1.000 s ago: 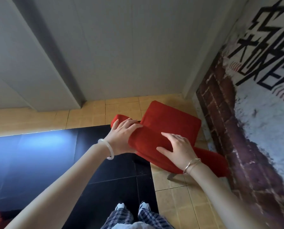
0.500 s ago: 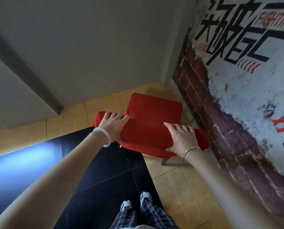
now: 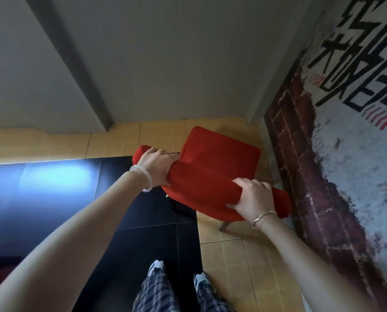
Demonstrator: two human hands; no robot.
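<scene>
The red chair stands on the floor at about 1 o'clock from the person's shoes, close to the corner of the room. Its padded top roll faces the person and the seat lies behind it. The left hand grips the roll near its end at 10 o'clock, with the fingers curled over the top. The right hand grips the roll toward its end at 4 o'clock, fingers wrapped round it also. One metal leg shows below the chair, on the yellow tiles. The black tiles lie at 9 o'clock from the chair, and the painted wall is just beside it at 3 o'clock.
</scene>
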